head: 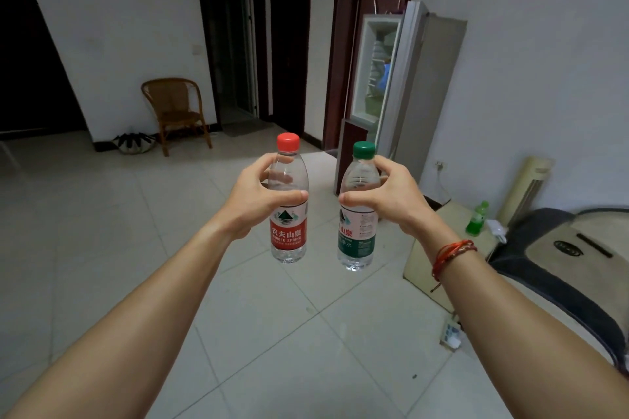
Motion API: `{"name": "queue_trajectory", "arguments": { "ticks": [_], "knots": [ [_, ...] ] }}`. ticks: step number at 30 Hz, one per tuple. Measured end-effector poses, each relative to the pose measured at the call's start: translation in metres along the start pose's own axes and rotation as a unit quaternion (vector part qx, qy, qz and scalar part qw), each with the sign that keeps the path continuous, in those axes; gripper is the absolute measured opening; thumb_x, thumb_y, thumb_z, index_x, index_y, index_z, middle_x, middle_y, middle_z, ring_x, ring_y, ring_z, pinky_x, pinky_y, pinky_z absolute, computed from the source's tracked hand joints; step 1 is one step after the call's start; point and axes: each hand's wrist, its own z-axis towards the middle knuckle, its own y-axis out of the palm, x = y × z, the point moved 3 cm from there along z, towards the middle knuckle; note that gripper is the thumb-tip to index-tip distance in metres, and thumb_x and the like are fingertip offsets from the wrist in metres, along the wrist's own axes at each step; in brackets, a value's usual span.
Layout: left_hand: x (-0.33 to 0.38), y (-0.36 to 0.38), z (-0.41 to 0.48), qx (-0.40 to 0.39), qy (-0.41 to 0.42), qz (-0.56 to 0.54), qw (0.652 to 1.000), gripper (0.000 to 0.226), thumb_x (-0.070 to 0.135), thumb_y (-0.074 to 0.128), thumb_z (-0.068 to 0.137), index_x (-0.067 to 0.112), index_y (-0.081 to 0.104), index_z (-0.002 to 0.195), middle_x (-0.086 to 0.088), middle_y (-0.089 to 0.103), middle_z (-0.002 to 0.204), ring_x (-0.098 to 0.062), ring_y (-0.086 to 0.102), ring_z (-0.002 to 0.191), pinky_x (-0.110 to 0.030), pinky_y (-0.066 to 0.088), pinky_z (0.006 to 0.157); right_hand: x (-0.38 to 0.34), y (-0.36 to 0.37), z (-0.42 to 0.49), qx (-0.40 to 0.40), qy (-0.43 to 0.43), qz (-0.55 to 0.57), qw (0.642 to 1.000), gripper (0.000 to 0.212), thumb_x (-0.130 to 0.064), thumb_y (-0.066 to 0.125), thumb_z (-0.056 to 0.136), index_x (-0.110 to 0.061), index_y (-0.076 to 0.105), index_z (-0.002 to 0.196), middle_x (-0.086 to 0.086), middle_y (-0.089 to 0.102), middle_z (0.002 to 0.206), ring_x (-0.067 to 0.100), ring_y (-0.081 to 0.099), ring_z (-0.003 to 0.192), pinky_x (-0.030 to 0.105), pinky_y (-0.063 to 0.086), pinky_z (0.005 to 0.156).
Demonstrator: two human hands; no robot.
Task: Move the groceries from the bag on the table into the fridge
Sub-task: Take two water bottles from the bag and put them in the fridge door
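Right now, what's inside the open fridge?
The fridge shows pale bundles on shelves, something blue, and green lower down. Its frame hides the rest; items are too blurry to name.

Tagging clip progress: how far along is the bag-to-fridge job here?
Done: the fridge already stands open across the room. In hand: the left hand grips the red-capped bottle, the right hand the green-capped bottle, both upright, short of the fridge. Left: carry both over and put them inside. The bag and table are out of view, so what remains there cannot be told.
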Motion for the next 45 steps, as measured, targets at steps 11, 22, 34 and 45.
{"name": "queue_trajectory", "arguments": {
  "ticks": [11, 22, 34, 45],
  "knots": [
    [-0.062, -0.011, 0.156, -0.004, 0.000, 0.011, 1.000, 0.060, 0.020, 0.085, 0.073, 0.031, 0.056, 0.124, -0.002, 0.065, 0.110, -0.018, 0.065, 0.098, -0.030, 0.051, 0.071, 0.049, 0.037, 0.160, 0.005, 0.000, 0.004, 1.000, 0.048, -0.025, 0.092, 0.064, -0.026, 0.066, 0.105, -0.003, 0.073, 0.099, 0.020, 0.069, 0.098, 0.052, 0.056, 0.092],
    [-0.145, -0.061, 0.382, -0.028, 0.000, 0.012, 1.000, 0.066, 0.019, 0.087, 0.068, 0.032, 0.057, 0.125, 0.001, 0.067, 0.110, -0.018, 0.066, 0.099, -0.041, 0.055, 0.086, 0.089, 0.100, 0.384, 0.028, 0.025, -0.001, 0.999, 0.046, -0.026, 0.091, 0.060, -0.031, 0.069, 0.100, -0.008, 0.076, 0.092, 0.014, 0.072, 0.092, 0.048, 0.060, 0.087],
    [-0.205, -0.062, 0.591, -0.051, -0.001, -0.001, 0.999, 0.062, 0.016, 0.085, 0.071, 0.033, 0.056, 0.123, -0.001, 0.066, 0.110, -0.019, 0.067, 0.097, -0.030, 0.054, 0.076, 0.155, 0.118, 0.589, 0.041, 0.037, 0.000, 0.998, 0.044, -0.028, 0.091, 0.057, -0.031, 0.070, 0.096, -0.010, 0.076, 0.090, 0.012, 0.074, 0.088, 0.044, 0.062, 0.085],
    [-0.259, -0.031, 0.829, -0.036, -0.010, 0.002, 0.999, 0.067, 0.013, 0.084, 0.073, 0.024, 0.053, 0.131, 0.001, 0.066, 0.116, -0.020, 0.067, 0.099, -0.034, 0.056, 0.080, 0.238, 0.105, 0.823, 0.046, 0.043, 0.032, 0.998, 0.048, -0.024, 0.091, 0.056, -0.029, 0.072, 0.100, -0.007, 0.078, 0.093, 0.014, 0.075, 0.088, 0.046, 0.061, 0.087]
  ]
}}
